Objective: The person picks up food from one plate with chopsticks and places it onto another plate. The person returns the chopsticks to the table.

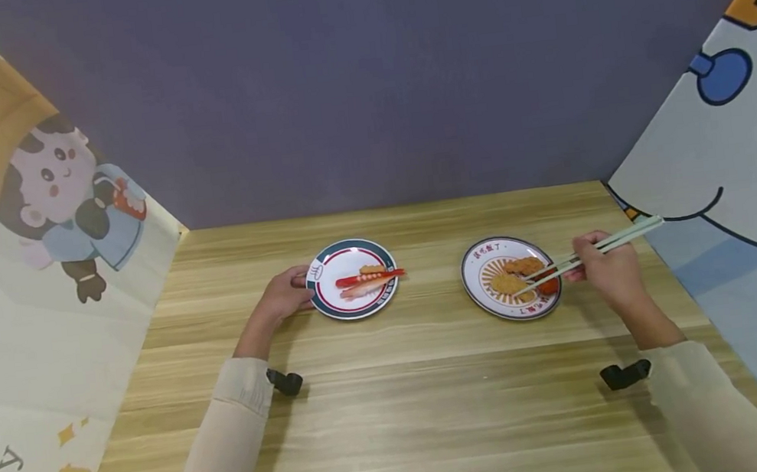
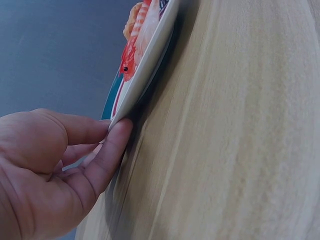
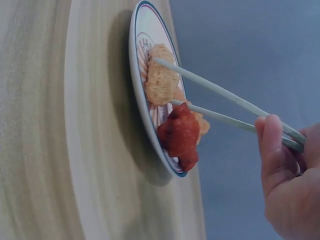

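Note:
My left hand pinches the left edge of a blue-rimmed plate, thumb below and fingers above in the left wrist view. Red-and-white shrimp lie on that plate, beside a small golden fried piece. At the right, my right hand grips pale green chopsticks. Their tips reach over a white patterned plate, one on each side of an oval breaded nugget. A reddish-brown glazed piece and browned fried pieces share this plate.
Both plates are on a wood-grain table, with a gap between them. A dark panel rises behind the table, and cartoon-printed panels flank it. Black wrist cameras stick out from the sleeves.

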`<state>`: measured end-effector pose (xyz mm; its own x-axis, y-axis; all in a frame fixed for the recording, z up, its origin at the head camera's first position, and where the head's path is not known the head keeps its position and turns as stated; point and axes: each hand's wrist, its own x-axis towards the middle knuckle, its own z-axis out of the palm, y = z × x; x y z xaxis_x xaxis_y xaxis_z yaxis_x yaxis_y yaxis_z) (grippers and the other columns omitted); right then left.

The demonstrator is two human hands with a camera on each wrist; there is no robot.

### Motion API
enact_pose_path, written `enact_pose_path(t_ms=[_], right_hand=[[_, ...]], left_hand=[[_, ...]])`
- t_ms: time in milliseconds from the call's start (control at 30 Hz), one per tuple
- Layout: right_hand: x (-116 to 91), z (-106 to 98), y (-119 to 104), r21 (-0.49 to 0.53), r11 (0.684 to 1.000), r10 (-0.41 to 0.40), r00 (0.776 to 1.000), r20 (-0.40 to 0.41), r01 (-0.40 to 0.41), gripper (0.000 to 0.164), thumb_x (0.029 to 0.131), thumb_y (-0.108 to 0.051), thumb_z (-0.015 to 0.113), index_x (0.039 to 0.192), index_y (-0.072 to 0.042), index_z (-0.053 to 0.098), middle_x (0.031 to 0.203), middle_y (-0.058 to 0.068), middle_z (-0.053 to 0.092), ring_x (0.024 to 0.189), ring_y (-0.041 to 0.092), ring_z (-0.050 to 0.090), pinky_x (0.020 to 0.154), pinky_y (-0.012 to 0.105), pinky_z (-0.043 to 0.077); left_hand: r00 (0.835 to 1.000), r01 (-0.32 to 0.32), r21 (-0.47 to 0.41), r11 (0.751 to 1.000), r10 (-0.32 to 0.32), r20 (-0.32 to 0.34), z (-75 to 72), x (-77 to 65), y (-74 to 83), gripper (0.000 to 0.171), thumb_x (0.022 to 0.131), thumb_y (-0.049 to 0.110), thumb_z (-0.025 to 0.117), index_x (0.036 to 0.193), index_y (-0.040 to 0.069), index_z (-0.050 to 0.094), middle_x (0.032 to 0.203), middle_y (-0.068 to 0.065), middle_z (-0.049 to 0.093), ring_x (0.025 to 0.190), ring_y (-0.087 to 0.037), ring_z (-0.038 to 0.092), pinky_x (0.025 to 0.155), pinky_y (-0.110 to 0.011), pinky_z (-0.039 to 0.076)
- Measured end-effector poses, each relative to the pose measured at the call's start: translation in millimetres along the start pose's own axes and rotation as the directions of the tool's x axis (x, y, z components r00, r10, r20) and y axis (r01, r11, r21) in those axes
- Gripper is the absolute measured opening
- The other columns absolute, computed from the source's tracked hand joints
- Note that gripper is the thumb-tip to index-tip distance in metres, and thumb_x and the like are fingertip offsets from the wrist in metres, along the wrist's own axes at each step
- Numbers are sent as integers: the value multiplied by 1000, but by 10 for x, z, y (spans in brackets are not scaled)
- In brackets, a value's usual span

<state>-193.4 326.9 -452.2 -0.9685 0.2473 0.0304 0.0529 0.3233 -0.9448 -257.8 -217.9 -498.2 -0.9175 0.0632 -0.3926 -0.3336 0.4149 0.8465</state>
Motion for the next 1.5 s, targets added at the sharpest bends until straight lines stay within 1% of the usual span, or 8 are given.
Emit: enact_pose_path(t_ms=[167, 433, 500, 600, 700, 967, 1300, 1500], right_hand=[[15, -26, 95, 181, 982, 61, 997, -36, -54, 18, 105, -22, 54, 96, -6, 58, 65, -4, 66, 51, 8, 68, 51, 21, 60], [15, -8, 62, 447, 889, 129, 991, -40, -98, 22, 103, -7, 52, 83, -6, 62, 59, 5, 67, 46, 14, 68, 47, 22, 60], [35, -11, 78, 446, 890, 121, 992, -35, -93, 21, 103, -8, 53, 83, -4, 61, 59, 5, 67, 47, 14, 68, 47, 22, 59], [56, -17, 81, 361, 929, 96, 995, -14, -85, 19, 104, -13, 54, 89, -5, 60, 64, 1, 68, 51, 12, 69, 48, 22, 60], [61, 6, 89, 318, 945, 84, 996, 5, -81, 18, 105, -18, 54, 92, -7, 60, 68, 0, 67, 53, 11, 70, 49, 22, 60], [30, 133, 117, 508, 851, 131, 990, 45, -136, 20, 105, -9, 51, 87, -5, 59, 62, 6, 68, 50, 16, 70, 45, 25, 59], [58, 233, 190, 486, 863, 155, 988, 0, -135, 19, 104, -10, 55, 87, -11, 64, 64, 5, 69, 49, 12, 68, 47, 21, 59], [38, 243, 153, 541, 829, 185, 982, -27, -142, 21, 103, -7, 54, 84, -7, 62, 64, 6, 67, 48, 15, 68, 47, 24, 60]], left_hand=[[1000, -7, -2, 1000, 7, 0, -2, -7, -3, 62, 98, -4, 59, 156, 9, 40, 133, -23, 54, 96, -21, 66, 83, -28, 65], [1000, -7, -15, 1000, 7, -5, 3, -23, 13, 63, 97, -5, 59, 155, 7, 40, 132, -23, 54, 94, -20, 66, 81, -27, 65], [1000, -10, -20, 1000, 10, -4, 6, -22, 13, 63, 96, -5, 59, 156, 6, 40, 132, -23, 54, 93, -20, 66, 80, -27, 65], [1000, -10, -21, 1000, 9, -9, 6, -17, 13, 63, 96, -5, 59, 155, 7, 40, 131, -23, 54, 93, -20, 65, 80, -26, 65], [1000, -8, -26, 1000, 8, -12, 7, -12, 9, 62, 96, -6, 59, 155, 6, 41, 130, -23, 55, 93, -21, 66, 80, -26, 65], [1000, -1, -14, 1000, 1, -4, 17, -17, 10, 62, 98, -3, 58, 156, 7, 39, 131, -23, 54, 97, -23, 67, 83, -28, 65], [1000, -11, -26, 1000, 11, 1, 7, 7, -24, 61, 98, -3, 58, 156, 6, 39, 132, -25, 54, 97, -23, 67, 85, -29, 65], [1000, -2, -21, 1000, 2, 2, 9, 28, -28, 61, 98, -3, 58, 156, 8, 40, 132, -23, 54, 97, -22, 66, 83, -28, 65]])
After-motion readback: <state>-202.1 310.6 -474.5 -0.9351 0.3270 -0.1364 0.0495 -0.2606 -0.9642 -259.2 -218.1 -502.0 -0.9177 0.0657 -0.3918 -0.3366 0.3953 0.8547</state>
